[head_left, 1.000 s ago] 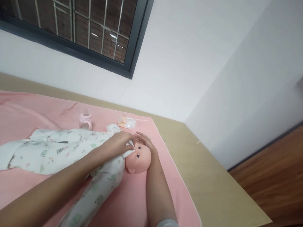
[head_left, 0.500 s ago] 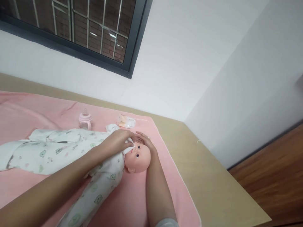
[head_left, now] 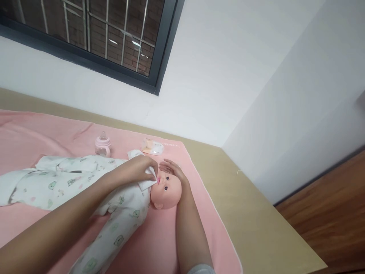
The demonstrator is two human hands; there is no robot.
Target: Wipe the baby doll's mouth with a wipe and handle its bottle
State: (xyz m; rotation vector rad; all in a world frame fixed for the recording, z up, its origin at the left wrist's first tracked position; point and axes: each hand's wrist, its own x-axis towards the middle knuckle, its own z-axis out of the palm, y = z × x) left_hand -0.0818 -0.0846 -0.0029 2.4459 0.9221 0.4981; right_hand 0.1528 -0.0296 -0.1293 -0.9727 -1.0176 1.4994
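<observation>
Doll [head_left: 94,173] lies on the pink mat [head_left: 57,133]; from here I see the left hand [head_left: 142,168] pinching a white cloth [head_left: 147,184] by its mouth, the right hand [head_left: 174,170] open, curved beside its head.

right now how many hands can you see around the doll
2: the left hand pinches a white tissue near the doll's face; the right hand is beside the head. No other hand shows.
</observation>
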